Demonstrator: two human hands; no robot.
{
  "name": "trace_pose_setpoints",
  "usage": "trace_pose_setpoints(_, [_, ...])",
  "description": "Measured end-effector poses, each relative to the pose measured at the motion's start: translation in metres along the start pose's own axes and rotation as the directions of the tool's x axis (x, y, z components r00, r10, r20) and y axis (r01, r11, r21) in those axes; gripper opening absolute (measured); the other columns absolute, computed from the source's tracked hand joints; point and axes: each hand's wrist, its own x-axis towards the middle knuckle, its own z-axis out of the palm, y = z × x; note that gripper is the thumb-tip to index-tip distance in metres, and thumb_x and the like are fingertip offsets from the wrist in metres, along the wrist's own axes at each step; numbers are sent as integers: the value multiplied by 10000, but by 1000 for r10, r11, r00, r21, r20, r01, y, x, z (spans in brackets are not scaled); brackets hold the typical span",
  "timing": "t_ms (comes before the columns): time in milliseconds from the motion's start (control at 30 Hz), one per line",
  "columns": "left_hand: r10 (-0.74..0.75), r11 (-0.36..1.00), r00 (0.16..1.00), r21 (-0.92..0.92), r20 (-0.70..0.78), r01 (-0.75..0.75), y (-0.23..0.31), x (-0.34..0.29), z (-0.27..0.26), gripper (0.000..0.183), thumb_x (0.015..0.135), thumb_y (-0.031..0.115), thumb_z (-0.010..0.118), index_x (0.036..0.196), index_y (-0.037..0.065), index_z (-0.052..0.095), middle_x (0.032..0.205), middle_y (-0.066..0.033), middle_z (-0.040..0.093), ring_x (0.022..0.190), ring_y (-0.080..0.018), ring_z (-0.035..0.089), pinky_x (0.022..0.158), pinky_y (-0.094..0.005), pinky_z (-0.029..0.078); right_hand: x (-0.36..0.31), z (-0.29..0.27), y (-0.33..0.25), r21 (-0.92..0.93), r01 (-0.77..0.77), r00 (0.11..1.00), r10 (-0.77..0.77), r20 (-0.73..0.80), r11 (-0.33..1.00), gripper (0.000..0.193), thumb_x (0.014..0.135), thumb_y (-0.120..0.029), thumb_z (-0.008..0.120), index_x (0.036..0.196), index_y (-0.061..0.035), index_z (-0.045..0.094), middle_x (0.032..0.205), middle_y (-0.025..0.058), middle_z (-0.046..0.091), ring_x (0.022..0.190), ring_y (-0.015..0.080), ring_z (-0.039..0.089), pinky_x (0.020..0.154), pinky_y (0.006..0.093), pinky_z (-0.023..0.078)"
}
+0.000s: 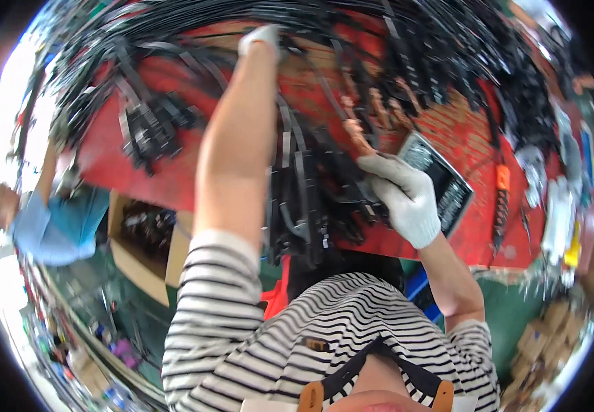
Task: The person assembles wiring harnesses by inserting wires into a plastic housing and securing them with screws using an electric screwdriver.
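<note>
My left hand (261, 42), in a white glove, reaches to the far side of the red table (166, 161), by the long bundle of black cables (194, 31). It is blurred, so its fingers do not show clearly. My right hand (406, 199), also gloved, is closed with thumb and fingertips at the near end of a copper-coloured wire strand (356, 134). More copper-coloured strands lie just beyond it. Between my arms, a pile of black cables with connectors (304, 199) hangs over the table's near edge.
A grey-rimmed tray (463, 180) of dark parts lies beside my right hand. Right of it is an orange-and-black tool (502, 180) with a coiled cord. Black connectors (151, 127) lie left. A cardboard box (139, 271) stands below; a person in blue (53, 230) works at far left.
</note>
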Motion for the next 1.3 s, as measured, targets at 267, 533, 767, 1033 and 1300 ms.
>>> trace_pose_setpoints(267, [-262, -469, 901, -861, 346, 194, 13, -23, -4, 526, 980, 378, 664, 1351, 5, 658, 1250, -146, 738, 1141, -272, 664, 1010, -356, 488, -30, 10, -11, 110, 258, 963, -265, 49, 960, 261, 966, -10, 554, 1131, 67, 742, 882, 133, 747, 847, 225, 730, 1007, 387, 535])
trace_pose_setpoints(533, [-188, -818, 939, -575, 288, 12, 46, -190, -125, 279, 1047, 297, 579, 863, 90, 544, 667, -70, 570, 533, -236, 570, 492, -383, 504, -25, 33, -22, 633, -127, 990, 139, 31, 763, 543, 1108, -310, 504, 1571, -35, 434, 1089, 167, 704, 824, 238, 730, 743, 373, 615])
trace_pose_setpoints(767, [-144, -774, 956, -631, 255, 51, 66, -304, -121, 217, 1044, 269, 611, 949, 74, 615, 771, -93, 674, 618, -244, 652, 554, -365, 550, -20, 58, 5, 772, -462, 858, -3, 514, 437, 447, 1073, -429, 561, 1323, -63, 615, 894, 28, 657, 690, 139, 603, 586, 279, 467])
trace_pose_setpoints(1033, [-207, -802, 926, -597, 317, 25, 59, -369, -81, 327, 1085, 378, 601, 986, 69, 635, 792, -60, 659, 644, -187, 638, 526, -314, 521, -47, 92, -31, 761, -188, 982, 134, 133, 621, 378, 971, -189, 708, 1288, 10, 659, 1010, 23, 704, 833, 109, 641, 690, 260, 500])
trace_pose_setpoints(1300, [-235, -608, 956, -794, 177, -2, 112, -419, -89, 281, 1088, 343, 603, 995, 82, 649, 843, -34, 647, 705, -168, 617, 631, -309, 508, -47, 91, -11, 665, -55, 993, 108, -40, 745, 308, 1033, -194, 658, 1224, 44, 699, 1020, 42, 705, 902, 102, 643, 772, 269, 522])
